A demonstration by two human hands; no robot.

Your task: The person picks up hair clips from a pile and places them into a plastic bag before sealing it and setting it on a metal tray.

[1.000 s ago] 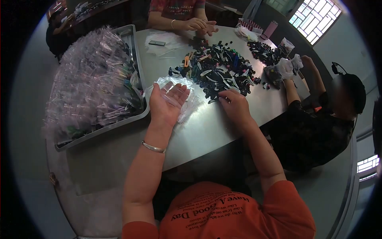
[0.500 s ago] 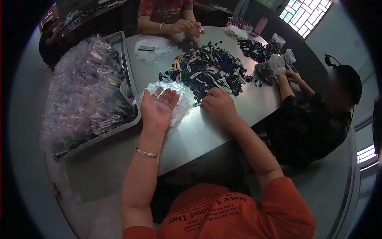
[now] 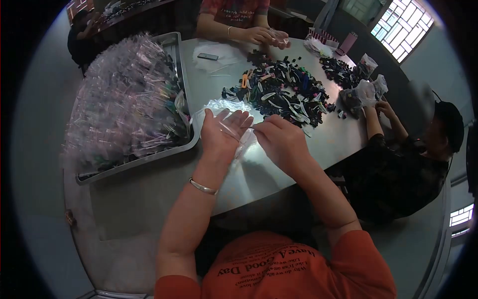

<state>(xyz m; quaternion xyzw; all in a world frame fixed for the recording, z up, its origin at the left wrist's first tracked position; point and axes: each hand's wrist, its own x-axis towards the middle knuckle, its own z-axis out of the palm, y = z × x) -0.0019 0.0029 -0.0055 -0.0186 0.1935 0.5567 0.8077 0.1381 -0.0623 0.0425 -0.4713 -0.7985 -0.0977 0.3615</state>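
My left hand [image 3: 219, 139] is palm up with its fingers stretched out. A small clear plastic bag [image 3: 230, 130] lies across its palm and fingers. My right hand [image 3: 283, 142] pinches a small, thin dark hair clip [image 3: 251, 126] at the left fingertips, beside the bag; its far end is hard to make out. Beneath and behind my left hand is a stack of clear plastic bags [image 3: 226, 105]. Just beyond both hands spreads a pile of mostly dark hair clips [image 3: 284, 92], with white, orange and blue pieces among them.
A grey tray [image 3: 186, 114] heaped with filled clear bags [image 3: 129, 99] stands left on the metal table [image 3: 249, 187]. Across the table a person's hands [image 3: 271, 37] hold something clear. Another person [image 3: 398, 154] sits at right by dark-filled bags [image 3: 356, 97]. A phone [image 3: 207, 57] lies at the back.
My right hand has lifted off the edge of the clip pile with a hair clip and come to my left fingertips. The whole view has shifted, with things now further right.
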